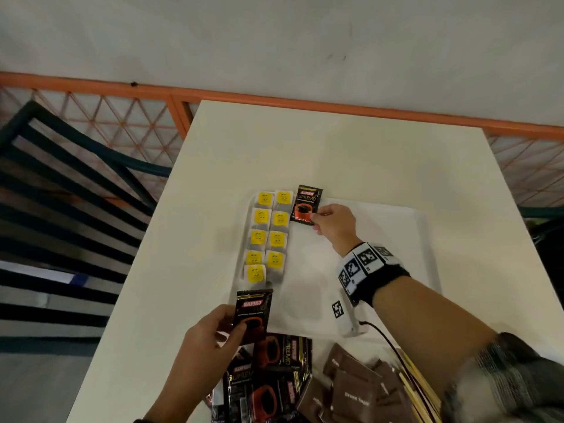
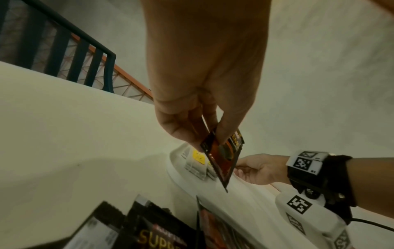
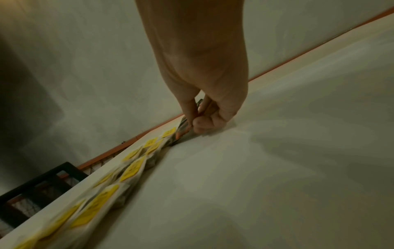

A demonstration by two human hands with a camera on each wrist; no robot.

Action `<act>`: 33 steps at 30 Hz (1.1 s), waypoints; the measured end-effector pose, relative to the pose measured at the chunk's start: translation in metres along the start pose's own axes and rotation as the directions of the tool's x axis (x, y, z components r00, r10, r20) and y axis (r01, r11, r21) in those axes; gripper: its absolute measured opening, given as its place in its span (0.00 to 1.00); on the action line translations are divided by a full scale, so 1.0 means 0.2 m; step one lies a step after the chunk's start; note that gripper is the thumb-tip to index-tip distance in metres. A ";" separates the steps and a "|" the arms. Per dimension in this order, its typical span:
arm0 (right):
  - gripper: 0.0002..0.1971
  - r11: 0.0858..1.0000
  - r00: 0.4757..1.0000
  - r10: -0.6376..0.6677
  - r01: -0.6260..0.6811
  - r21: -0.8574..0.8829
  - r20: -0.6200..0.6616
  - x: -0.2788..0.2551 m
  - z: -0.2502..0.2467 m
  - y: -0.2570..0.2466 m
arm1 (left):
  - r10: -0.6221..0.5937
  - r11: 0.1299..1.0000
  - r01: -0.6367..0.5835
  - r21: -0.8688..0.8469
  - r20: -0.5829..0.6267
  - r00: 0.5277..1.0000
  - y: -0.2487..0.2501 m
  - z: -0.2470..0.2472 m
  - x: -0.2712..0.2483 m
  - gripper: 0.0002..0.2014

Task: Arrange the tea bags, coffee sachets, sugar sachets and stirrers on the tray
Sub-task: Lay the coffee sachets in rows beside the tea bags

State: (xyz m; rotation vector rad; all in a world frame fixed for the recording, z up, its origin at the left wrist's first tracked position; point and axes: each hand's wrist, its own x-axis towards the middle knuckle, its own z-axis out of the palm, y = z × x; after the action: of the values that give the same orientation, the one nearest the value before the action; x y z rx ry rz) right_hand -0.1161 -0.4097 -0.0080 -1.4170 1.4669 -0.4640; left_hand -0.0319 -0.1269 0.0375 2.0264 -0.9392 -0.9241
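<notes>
A white tray (image 1: 396,239) lies on the table, with two columns of yellow-tagged tea bags (image 1: 271,236) along its left side. My right hand (image 1: 331,222) pinches the right edge of a black coffee sachet (image 1: 306,208) at the tray's far end, right beside the tea bags. My left hand (image 1: 210,337) holds a second black coffee sachet (image 1: 251,314) upright near the tray's near-left corner. More coffee sachets (image 1: 268,380) lie piled at the table's near edge. Brown sugar sachets (image 1: 357,389) and wooden stirrers (image 1: 418,392) lie to their right.
The white table (image 1: 335,154) ends near an orange-framed mesh railing (image 1: 122,123) at the back. A dark slatted chair (image 1: 61,209) stands to the left. A white tagged device with a black cable (image 1: 348,315) hangs below my right wrist over the tray's near edge.
</notes>
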 end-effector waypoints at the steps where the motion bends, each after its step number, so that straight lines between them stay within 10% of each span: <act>1: 0.14 1.000 1.000 0.000 0.000 -0.001 0.001 0.00 0.00 -0.01 | 0.008 1.000 -0.008 0.006 0.007 1.000 0.00 0.00 0.01 0.12; 11: 0.09 0.961 0.981 -0.190 0.179 -0.212 -0.032 -0.04 -0.04 -0.03 | 0.009 0.994 -0.004 -0.107 0.053 0.999 0.06 0.06 0.08 0.08; 14: 0.10 0.954 0.966 -0.198 0.229 -0.193 0.169 -0.22 -0.11 -0.06 | 0.028 0.982 -0.027 -0.189 0.002 1.000 0.08 0.07 0.13 0.05; 17: 0.13 0.982 0.774 -0.114 0.182 -0.047 0.622 -0.44 -0.19 -0.05 | 0.035 0.958 -0.053 -0.282 -0.070 0.997 0.13 0.08 0.19 0.06; 20: 0.06 0.986 0.651 -0.152 0.151 0.070 0.743 -0.57 -0.21 -0.01 | 0.053 0.958 -0.073 -0.277 -0.080 0.995 0.18 0.09 0.22 0.12; 27: 0.04 0.981 0.892 -0.170 0.114 0.155 0.420 -0.40 -0.19 0.06 | 0.055 0.995 -0.061 0.083 0.070 0.996 0.10 0.08 0.11 0.08; 33: 0.09 0.992 0.996 0.002 -0.014 0.126 0.094 -0.11 -0.20 0.10 | -0.111 0.921 -0.086 0.380 0.466 0.878 -0.06 0.15 -0.04 0.38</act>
State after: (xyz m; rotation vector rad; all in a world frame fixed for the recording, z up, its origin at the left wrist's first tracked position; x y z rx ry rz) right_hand -0.1641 -0.3996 0.0000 -1.3145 1.3437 -0.4710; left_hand -0.0564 -0.1231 0.0149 2.1666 -1.4826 -1.3783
